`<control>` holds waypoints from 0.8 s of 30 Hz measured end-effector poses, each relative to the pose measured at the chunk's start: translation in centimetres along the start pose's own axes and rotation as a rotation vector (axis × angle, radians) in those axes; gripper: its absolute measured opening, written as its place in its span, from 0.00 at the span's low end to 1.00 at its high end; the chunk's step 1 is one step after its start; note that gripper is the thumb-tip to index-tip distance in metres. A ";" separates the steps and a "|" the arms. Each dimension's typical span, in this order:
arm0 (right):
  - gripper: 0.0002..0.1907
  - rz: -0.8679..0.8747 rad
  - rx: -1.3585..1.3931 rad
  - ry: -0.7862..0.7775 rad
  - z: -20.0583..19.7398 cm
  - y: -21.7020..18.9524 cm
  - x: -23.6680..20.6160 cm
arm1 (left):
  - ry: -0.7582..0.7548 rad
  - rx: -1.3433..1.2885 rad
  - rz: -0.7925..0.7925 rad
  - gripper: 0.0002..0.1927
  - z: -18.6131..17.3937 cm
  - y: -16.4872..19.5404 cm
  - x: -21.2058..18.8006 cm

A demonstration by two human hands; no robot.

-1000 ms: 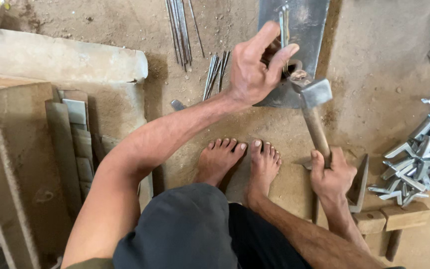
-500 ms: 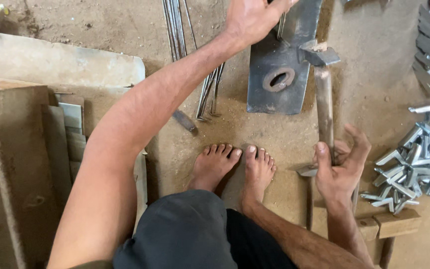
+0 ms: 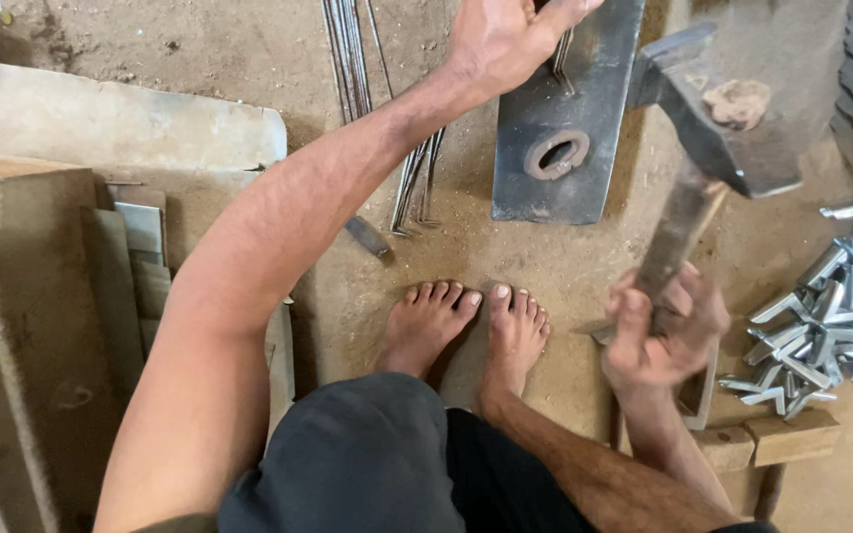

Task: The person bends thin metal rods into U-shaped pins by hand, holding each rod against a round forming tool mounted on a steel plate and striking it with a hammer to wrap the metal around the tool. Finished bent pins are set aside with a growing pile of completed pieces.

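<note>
While my right hand (image 3: 665,331) wraps its fingers fully around the wooden handle of the hammer (image 3: 713,128), the heavy dark head stands raised above and ahead of that fist, tilted, with a worn pale patch showing on its face. Motion blur smears the knuckles, yet the closed grasp on the handle is plain. Off to the left of the hammer head, my left hand (image 3: 505,35) presses down on the far end of the steel plate (image 3: 565,118), fingers curled over a thin bent metal piece (image 3: 563,59) that lies on it; how tightly it pinches that piece I cannot tell. Just below this hand, the plate shows a round hole with a raised ring. Left of the plate, near my left wrist, thin metal rods (image 3: 348,59) lie on the sandy floor. Right of my hammer fist sits a heap of bent metal brackets (image 3: 831,316). Between my forearms, close to me, my bare feet (image 3: 471,331) rest side by side on the dirt.
</note>
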State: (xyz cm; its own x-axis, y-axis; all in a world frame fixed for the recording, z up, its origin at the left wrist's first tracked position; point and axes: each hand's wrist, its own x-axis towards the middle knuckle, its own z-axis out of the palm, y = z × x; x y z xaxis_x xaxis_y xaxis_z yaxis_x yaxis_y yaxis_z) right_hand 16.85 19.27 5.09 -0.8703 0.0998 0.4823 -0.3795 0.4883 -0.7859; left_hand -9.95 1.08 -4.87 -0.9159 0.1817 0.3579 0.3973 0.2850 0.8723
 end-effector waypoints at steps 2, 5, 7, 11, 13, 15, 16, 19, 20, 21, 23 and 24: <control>0.20 -0.021 -0.216 -0.012 0.7 0.1 0.2 | -0.013 0.010 -0.037 0.26 0.0 -0.2 0.1; 0.23 0.396 -0.191 -0.206 0.4 -0.4 0.2 | -0.069 0.024 -0.108 0.24 -0.1 -0.5 0.2; 0.22 0.261 -0.096 -0.137 -0.4 -1.1 -0.2 | -0.073 0.023 -0.098 0.24 -0.3 -0.5 0.2; 0.22 -0.084 -0.005 0.115 -0.6 -0.7 -1.0 | -0.039 -0.028 -0.039 0.27 -0.3 -0.2 -0.1; 0.20 -0.057 -0.337 -0.106 -0.3 0.3 -1.2 | -0.055 -0.030 -0.056 0.26 -0.3 0.1 -0.2; 0.21 0.100 -0.417 -0.183 -0.4 1.1 -1.2 | -0.060 0.004 -0.023 0.22 -0.2 0.4 -0.2; 0.23 0.240 -0.328 -0.165 -0.7 1.3 -1.1 | -0.038 -0.013 -0.010 0.22 -0.3 0.4 0.0; 0.24 0.155 -0.050 -0.011 -1.0 0.9 -1.4 | -0.012 -0.061 -0.008 0.23 -0.2 0.5 -0.3; 0.24 0.013 0.037 0.066 -1.1 0.7 -1.5 | -0.004 -0.063 0.012 0.24 -0.3 0.3 -0.5; 0.25 0.005 0.023 0.071 -0.8 0.7 -1.6 | 0.007 -0.062 0.026 0.25 -0.4 0.2 -0.5; 0.26 0.019 -0.012 0.074 -0.1 0.9 -1.8 | -0.077 0.016 -0.088 0.26 -0.4 -0.1 -0.7; 0.26 0.155 -0.052 -0.022 0.3 1.2 -1.9 | -0.117 0.058 -0.138 0.27 -0.3 -0.2 -0.5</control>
State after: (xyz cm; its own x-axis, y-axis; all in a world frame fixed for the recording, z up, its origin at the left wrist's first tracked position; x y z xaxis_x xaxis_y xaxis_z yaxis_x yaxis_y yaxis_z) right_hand 17.97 19.39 3.09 -0.9241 0.1584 0.3478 -0.2241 0.5126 -0.8289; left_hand -9.57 0.64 -5.10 -0.9505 0.2443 0.1921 0.2741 0.3675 0.8887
